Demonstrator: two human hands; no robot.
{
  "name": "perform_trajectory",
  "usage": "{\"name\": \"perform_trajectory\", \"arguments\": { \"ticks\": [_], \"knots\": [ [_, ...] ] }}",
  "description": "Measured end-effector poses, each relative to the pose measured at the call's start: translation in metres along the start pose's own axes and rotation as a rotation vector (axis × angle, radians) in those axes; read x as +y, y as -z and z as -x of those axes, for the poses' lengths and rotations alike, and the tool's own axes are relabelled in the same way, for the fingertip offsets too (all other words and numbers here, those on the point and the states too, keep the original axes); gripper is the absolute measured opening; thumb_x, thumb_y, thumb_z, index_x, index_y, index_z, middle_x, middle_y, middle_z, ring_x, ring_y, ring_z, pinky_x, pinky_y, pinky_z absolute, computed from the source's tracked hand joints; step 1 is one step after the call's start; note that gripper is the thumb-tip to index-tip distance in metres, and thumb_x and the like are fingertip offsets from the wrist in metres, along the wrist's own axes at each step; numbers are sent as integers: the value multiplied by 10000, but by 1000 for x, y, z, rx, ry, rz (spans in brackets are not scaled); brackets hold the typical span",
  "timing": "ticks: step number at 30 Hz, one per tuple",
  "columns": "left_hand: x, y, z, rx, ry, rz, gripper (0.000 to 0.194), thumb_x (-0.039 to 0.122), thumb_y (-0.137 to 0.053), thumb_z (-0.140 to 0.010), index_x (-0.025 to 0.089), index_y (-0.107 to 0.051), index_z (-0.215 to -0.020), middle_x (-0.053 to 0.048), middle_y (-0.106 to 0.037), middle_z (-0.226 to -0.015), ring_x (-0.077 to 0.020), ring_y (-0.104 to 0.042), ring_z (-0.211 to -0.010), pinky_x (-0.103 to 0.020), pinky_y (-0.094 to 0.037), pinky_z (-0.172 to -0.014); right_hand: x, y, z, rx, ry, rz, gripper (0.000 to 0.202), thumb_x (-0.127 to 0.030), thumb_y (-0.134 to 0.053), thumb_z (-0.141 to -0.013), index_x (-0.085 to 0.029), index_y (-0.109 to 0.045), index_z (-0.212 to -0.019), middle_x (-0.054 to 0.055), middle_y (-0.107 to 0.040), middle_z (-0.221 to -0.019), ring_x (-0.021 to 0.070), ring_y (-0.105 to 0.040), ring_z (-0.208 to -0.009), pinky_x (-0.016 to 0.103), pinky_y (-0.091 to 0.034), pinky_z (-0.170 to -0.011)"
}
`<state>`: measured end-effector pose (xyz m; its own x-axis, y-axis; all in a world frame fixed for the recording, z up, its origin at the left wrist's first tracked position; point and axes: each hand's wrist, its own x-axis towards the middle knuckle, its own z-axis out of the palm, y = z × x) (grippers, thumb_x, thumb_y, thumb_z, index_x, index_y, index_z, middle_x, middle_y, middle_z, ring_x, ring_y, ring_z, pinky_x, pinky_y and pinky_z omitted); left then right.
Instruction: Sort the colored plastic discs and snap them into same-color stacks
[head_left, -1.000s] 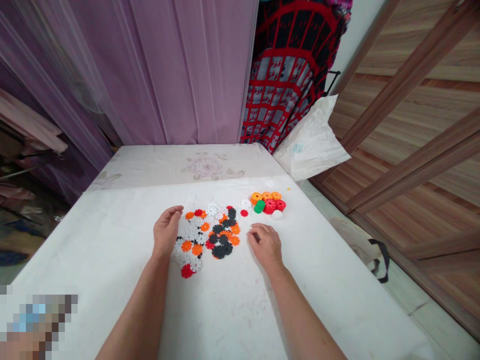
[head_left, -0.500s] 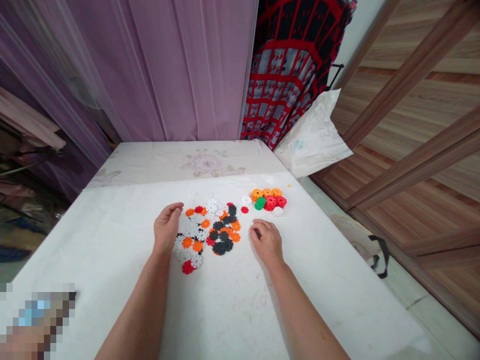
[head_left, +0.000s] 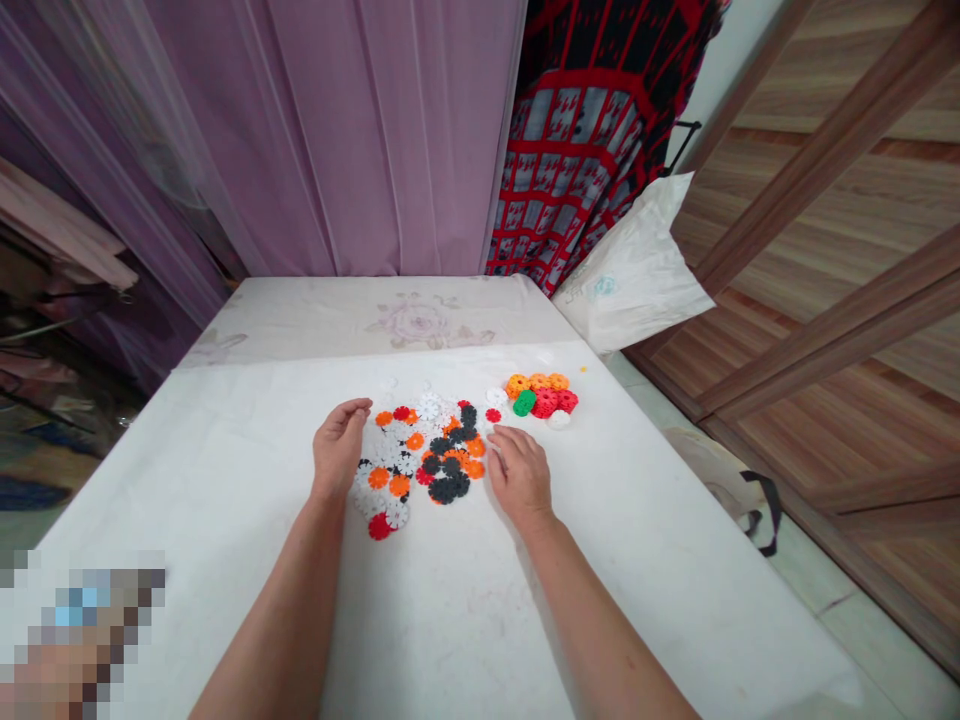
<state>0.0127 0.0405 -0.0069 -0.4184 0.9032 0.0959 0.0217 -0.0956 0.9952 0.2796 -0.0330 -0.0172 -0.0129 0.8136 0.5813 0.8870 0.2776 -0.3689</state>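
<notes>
Beside the left edge of a loose spread of notched plastic discs, my left hand [head_left: 339, 448] is held with thumb and fingers drawn together. What those fingers hold, if anything, is too small to make out. At the right edge of the spread, my right hand [head_left: 523, 473] has its fingers apart and reaching toward the discs, with nothing visible in them. Black discs [head_left: 452, 487] lie nearest it, with orange discs [head_left: 476, 447] among them. White discs [head_left: 429, 405] and a red disc [head_left: 379, 527] lie nearer my left hand. Many discs overlap.
Behind my right hand, stacked discs stand sorted: orange stacks [head_left: 538, 382], red stacks [head_left: 550, 401] and a green stack [head_left: 525, 403]. A white cloth covers the table [head_left: 442, 620]. A white bag [head_left: 637, 280] stands past its far right corner, near wooden doors [head_left: 825, 250].
My right hand has moved left to the edge of the discs, and its fingers have spread. My left hand keeps its pose beside them. The whole view has shifted slightly.
</notes>
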Motion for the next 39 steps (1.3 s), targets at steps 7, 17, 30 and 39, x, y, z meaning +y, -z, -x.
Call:
{"name": "perform_trajectory", "arguments": {
  "ticks": [7, 17, 30, 39],
  "knots": [
    [0, 0, 0, -6, 11, 5, 284, 411, -654, -735, 209, -733, -918, -70, -762, -1022, -214, -691, -989, -397, -506, -1000, -37, -13, 0, -189, 142, -1, 309, -271, -522, -982, -202, -707, -1220, 107, -684, -1326, 277, -575, -1257, 461, -424, -1091],
    [-1, -1, 1, -10, 2, 29, 297, 422, -670, -728, 203, -738, -916, -70, -760, -1006, -212, -689, -968, -397, -509, -989, -43, -8, 5, -160, 261, -75, 235, -272, -554, -975, -258, -758, -1091, 73, -669, -1332, 254, -542, -1266, 433, -426, -1075],
    [-1, 0, 0, -30, 0, 11, 299, 435, -673, -744, 208, -737, -928, -62, -754, -995, -212, -682, -972, -392, -500, -1001, -33, -21, 0, -118, 32, 72, 286, -295, -541, -956, -232, -717, -1173, 118, -648, -1359, 314, -495, -1307, 494, -409, -1045],
    [1, 0, 2, -30, -2, -1, 294, 427, -675, -744, 209, -736, -932, -70, -758, -1021, -222, -681, -986, -401, -500, -997, -35, -18, -3, -50, -23, 120, 229, -259, -534, -944, -218, -734, -1048, 120, -655, -1346, 317, -488, -1330, 484, -386, -1047]
  ]
}}
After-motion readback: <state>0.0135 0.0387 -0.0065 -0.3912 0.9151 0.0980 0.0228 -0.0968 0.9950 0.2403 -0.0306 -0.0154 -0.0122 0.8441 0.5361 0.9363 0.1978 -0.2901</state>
